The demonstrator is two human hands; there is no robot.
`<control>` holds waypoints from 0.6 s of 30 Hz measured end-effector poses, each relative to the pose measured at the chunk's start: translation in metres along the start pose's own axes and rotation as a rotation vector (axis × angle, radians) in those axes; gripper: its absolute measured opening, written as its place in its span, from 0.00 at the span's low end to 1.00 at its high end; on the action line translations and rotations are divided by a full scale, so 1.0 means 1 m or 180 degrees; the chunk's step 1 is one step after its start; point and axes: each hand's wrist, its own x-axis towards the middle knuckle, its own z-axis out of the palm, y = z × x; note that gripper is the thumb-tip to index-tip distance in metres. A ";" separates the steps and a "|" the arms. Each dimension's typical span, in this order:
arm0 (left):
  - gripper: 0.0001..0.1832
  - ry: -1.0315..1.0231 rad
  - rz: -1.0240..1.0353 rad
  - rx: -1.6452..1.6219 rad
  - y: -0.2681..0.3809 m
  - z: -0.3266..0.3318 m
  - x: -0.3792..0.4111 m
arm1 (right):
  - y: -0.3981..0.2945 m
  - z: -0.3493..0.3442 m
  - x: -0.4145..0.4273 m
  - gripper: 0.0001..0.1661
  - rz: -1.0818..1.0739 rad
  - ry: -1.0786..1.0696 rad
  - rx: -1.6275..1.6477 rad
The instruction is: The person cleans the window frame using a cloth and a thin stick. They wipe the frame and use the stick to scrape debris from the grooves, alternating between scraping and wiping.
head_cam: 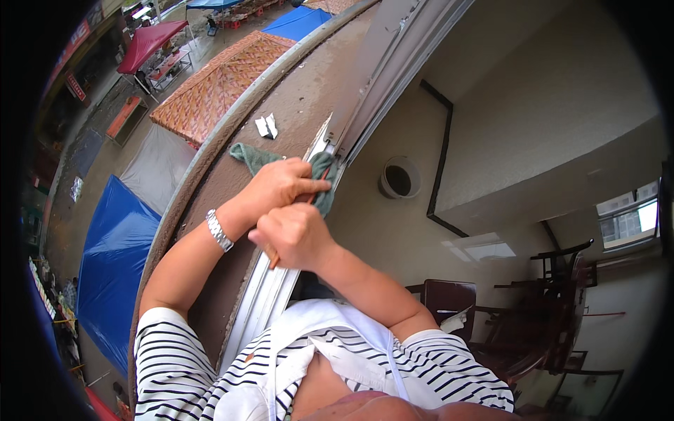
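A green cloth (322,162) is bunched over the white window track (266,300), at the foot of the sliding window frame (363,100). My left hand (281,184) grips the cloth from the outer side, its index finger stretched across a thin orange-brown stick (274,261). One end of the cloth trails onto the brown outer ledge. Closed in a fist, my right hand (297,234) holds that stick, whose lower end pokes out below the fist. The stick's upper part lies against the cloth; its tip is hard to make out.
Torn white scraps (266,126) lie on the outer ledge (303,87), which ends at a raised rim. Far below are a street and blue canopies (124,263). Indoors, a white bucket (413,178) stands on the floor, with dark wooden chairs (447,302) behind my right arm.
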 end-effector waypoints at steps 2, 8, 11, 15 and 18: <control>0.18 -0.0125 0.0168 0.0057 0.019 -0.005 -0.009 | -0.018 -0.005 -0.010 0.20 -0.0108 -0.0147 0.0055; 0.18 -0.0084 -0.0205 0.0439 0.004 0.009 0.006 | 0.015 -0.006 -0.001 0.20 -0.0414 0.0124 0.0222; 0.17 -0.0090 -0.0112 0.0557 -0.001 0.014 0.012 | 0.017 -0.007 0.001 0.21 -0.0398 0.0217 0.0382; 0.17 -0.0002 0.0247 0.0679 0.021 0.016 0.003 | -0.004 -0.031 -0.013 0.21 -0.0384 -0.0168 0.0505; 0.19 -0.0082 0.0169 0.0841 0.034 0.016 -0.006 | -0.016 -0.028 -0.022 0.21 -0.0462 -0.0283 0.0603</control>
